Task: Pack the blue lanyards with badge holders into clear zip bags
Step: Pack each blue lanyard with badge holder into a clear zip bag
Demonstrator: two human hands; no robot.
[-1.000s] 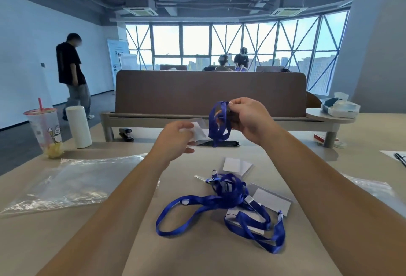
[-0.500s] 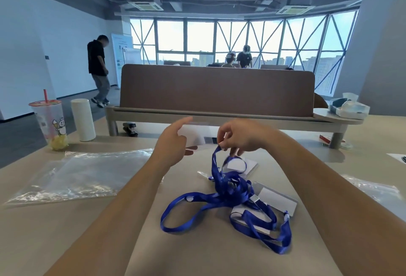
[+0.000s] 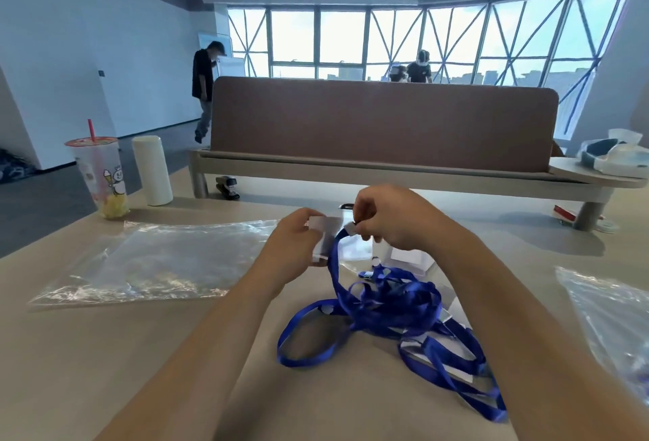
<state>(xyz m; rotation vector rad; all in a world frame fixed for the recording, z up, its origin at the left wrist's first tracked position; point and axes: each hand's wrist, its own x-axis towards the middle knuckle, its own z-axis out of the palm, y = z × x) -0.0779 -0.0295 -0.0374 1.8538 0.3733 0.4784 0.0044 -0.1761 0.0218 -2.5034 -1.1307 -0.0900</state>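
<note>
A tangle of blue lanyards (image 3: 393, 303) with clear badge holders (image 3: 453, 321) lies on the tan table (image 3: 105, 352) in front of me. My left hand (image 3: 298, 251) grips a clear badge holder (image 3: 325, 233) above the table. My right hand (image 3: 393, 219) pinches the clip end of a blue lanyard (image 3: 335, 265), whose strap runs down into the tangle. The clip sits right beside the held holder. A clear zip bag (image 3: 151, 261) lies flat to the left. Another clear bag (image 3: 611, 314) lies at the right edge.
A drink cup with a red straw (image 3: 100, 173) and a white cylinder (image 3: 151, 164) stand at the far left. A brown divider (image 3: 382, 124) crosses the back, a stapler (image 3: 228, 187) below it. A shelf at the right holds a wrapped object (image 3: 614, 157). People stand behind.
My right hand dropped the bunched lanyard onto the pile, then took hold of one strap's clip end. My left hand closed on the badge holder and both hands came together.
</note>
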